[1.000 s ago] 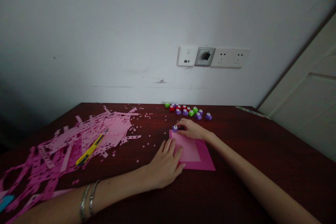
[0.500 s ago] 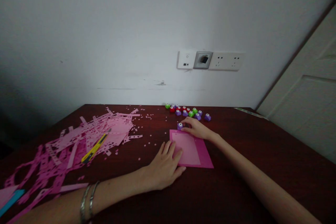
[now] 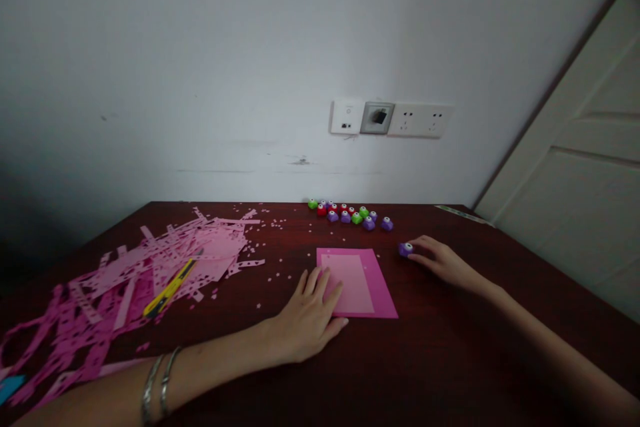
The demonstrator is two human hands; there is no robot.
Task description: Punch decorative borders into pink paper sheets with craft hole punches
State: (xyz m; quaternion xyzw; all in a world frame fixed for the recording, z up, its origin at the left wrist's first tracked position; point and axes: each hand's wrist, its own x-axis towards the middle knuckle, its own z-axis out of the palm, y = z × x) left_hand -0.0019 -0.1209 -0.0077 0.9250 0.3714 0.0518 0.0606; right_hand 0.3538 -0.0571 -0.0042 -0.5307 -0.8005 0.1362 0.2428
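Observation:
My left hand (image 3: pixel 310 323) lies with its fingers spread over the left edge of two stacked papers. On top is a light pink sheet (image 3: pixel 353 280); beneath it a larger dark pink sheet (image 3: pixel 377 280) shows along the right and top. My right hand (image 3: pixel 437 261) is closed, its thumb and fingers pinching a small purple craft punch (image 3: pixel 405 249) with a white top, to the right of the papers. Behind the papers stands a group of similar craft punches (image 3: pixel 345 215) in purple, red and green.
A heap of pink paper strips (image 3: pixel 195 247) with punched holes covers the left of the dark table (image 3: pixel 450 347). A yellow utility knife (image 3: pixel 170 288) rests on it. Tiny paper cut-outs (image 3: pixel 273 225) are scattered nearby. The wall with sockets (image 3: pixel 420 121) rises behind; a blue object (image 3: pixel 11 387) lies lower left.
My right hand has moved right with the purple craft punch, from the papers' top edge to beyond their right side. My left hand stays on the papers. The view has shifted slightly.

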